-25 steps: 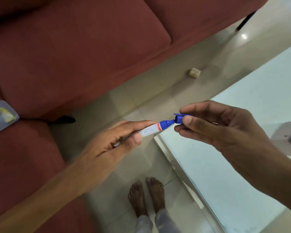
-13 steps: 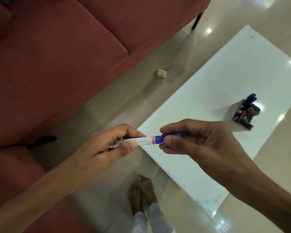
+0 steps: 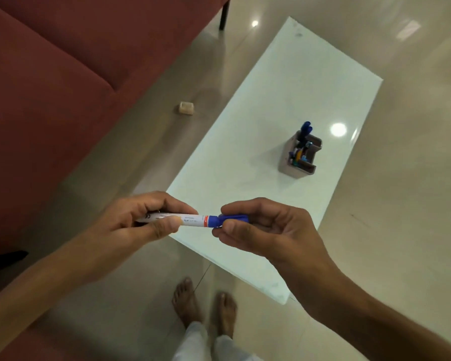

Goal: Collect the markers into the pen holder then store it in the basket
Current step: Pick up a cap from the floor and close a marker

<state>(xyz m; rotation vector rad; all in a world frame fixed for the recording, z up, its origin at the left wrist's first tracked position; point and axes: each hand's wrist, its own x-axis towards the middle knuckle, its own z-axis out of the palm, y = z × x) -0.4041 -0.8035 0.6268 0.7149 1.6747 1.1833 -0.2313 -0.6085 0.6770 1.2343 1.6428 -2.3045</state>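
Glossy beige floor tiles spread under a dark red fabric sofa [image 3: 63,105] and a pale frosted-glass coffee table [image 3: 284,105], the landmark for everything else. On the table's right half stood a small grey compartmented pen holder [image 3: 298,162], already carrying blue-capped markers upright. Over the table's near corner, the left hand [image 3: 130,230] curled around the barrel of a white marker with a blue cap [image 3: 195,221], while the right hand [image 3: 268,230] pinched that cap between thumb and fingers, probably seating it before storage. No basket was visible.
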